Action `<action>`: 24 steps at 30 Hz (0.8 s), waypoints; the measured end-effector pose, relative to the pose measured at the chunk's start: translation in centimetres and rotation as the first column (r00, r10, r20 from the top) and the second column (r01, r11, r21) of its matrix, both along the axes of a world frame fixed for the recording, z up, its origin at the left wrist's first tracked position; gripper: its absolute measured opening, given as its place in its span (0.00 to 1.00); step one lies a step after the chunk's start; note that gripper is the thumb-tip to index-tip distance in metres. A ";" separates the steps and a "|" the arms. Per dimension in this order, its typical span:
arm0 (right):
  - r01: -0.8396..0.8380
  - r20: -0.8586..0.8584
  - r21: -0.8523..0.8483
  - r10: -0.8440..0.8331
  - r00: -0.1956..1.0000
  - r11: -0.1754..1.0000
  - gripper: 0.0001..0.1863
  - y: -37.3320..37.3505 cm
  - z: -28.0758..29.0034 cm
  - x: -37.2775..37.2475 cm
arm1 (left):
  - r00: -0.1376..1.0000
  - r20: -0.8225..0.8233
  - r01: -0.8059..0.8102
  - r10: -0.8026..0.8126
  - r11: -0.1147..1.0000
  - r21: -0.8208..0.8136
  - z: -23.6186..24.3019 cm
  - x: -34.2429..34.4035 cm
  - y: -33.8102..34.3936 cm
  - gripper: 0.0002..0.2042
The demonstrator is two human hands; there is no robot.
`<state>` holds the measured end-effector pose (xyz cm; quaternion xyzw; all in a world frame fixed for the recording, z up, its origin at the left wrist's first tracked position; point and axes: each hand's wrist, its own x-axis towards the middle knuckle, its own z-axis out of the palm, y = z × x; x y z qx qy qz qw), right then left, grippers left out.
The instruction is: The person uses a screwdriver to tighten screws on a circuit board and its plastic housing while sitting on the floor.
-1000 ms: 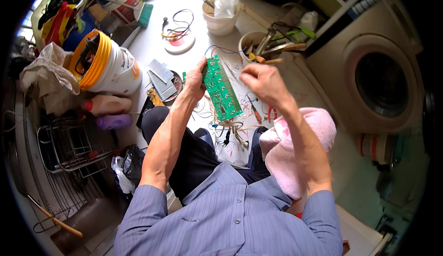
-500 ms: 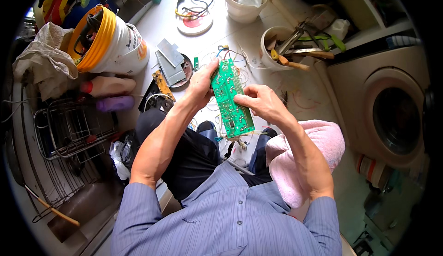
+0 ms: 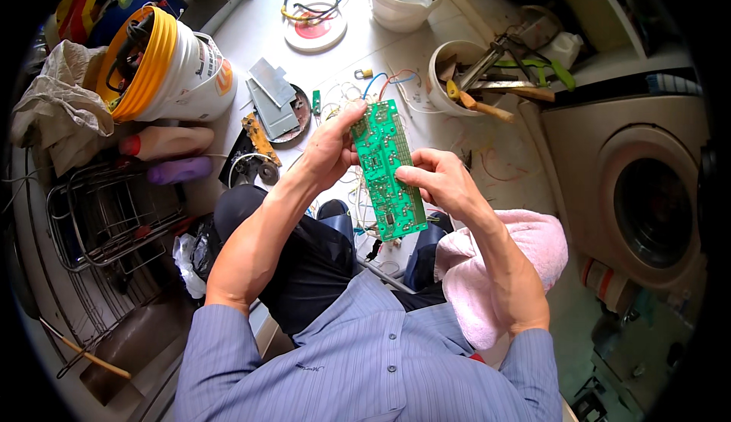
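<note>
A long green circuit board [image 3: 384, 194] is held up over my lap, its soldered side facing me. My left hand [image 3: 332, 144] grips its left edge near the far end, thumb on top and fingers underneath. My right hand [image 3: 443, 181] closes on the right edge, the thumb pressing on the board's face near the middle. Blue and red wires [image 3: 392, 79] stick out beyond the far end. The board's underside is hidden.
Grey metal plates [image 3: 272, 98] lie on a round pan at left. A tool bucket [image 3: 445, 72] stands ahead right, a yellow-rimmed bucket [image 3: 186, 72] at left. A pink towel [image 3: 525, 247] covers my right knee. A washing machine [image 3: 586, 144] stands at right; loose wires litter the floor.
The board has shifted slightly right and nearer, still in both hands. The blue and red wires at its far end now show more. My whole view has moved a little.
</note>
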<state>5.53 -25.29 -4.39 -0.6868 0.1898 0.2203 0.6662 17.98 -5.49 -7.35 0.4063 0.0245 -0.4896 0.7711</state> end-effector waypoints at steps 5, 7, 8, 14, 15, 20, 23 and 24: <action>0.014 0.014 0.042 -0.014 1.000 0.999 0.16 -0.5 -0.6 -0.3 | 0.999 0.042 0.021 -0.020 1.000 -0.014 -0.6 -0.2 0.1 0.17; 0.001 0.015 0.021 -0.001 1.000 1.000 0.16 -0.6 -0.2 -0.1 | 0.999 0.027 0.038 -0.038 0.999 -0.017 -0.7 -0.1 0.3 0.21; -0.004 0.014 0.005 0.004 1.000 1.000 0.17 -0.7 0.4 0.0 | 0.998 0.047 0.048 -0.047 0.999 -0.026 -0.6 0.0 0.3 0.21; -0.012 0.014 -0.013 0.012 1.000 1.000 0.17 -1.8 0.7 -0.4 | 0.989 0.122 0.085 -0.079 0.995 -0.049 0.9 -0.3 -0.3 0.24; -0.007 0.009 -0.032 0.007 1.000 0.999 0.17 -1.8 1.1 -0.5 | 0.988 0.114 0.108 -0.103 0.993 -0.041 1.0 -0.5 -0.4 0.24; -0.027 0.002 -0.079 0.028 1.000 0.996 0.21 -2.3 0.9 -0.5 | 0.978 0.147 0.147 -0.150 0.989 0.026 -0.4 -0.4 -0.7 0.16; -0.035 0.011 -0.097 0.036 0.999 0.995 0.22 -2.2 1.2 -0.7 | 0.971 0.131 0.203 -0.200 0.979 -0.015 -0.8 -0.2 -0.7 0.15; -0.048 0.020 -0.108 0.050 0.999 0.993 0.22 -2.2 1.5 -0.6 | 0.975 0.111 0.194 -0.195 0.981 0.018 -0.9 -0.1 -0.8 0.15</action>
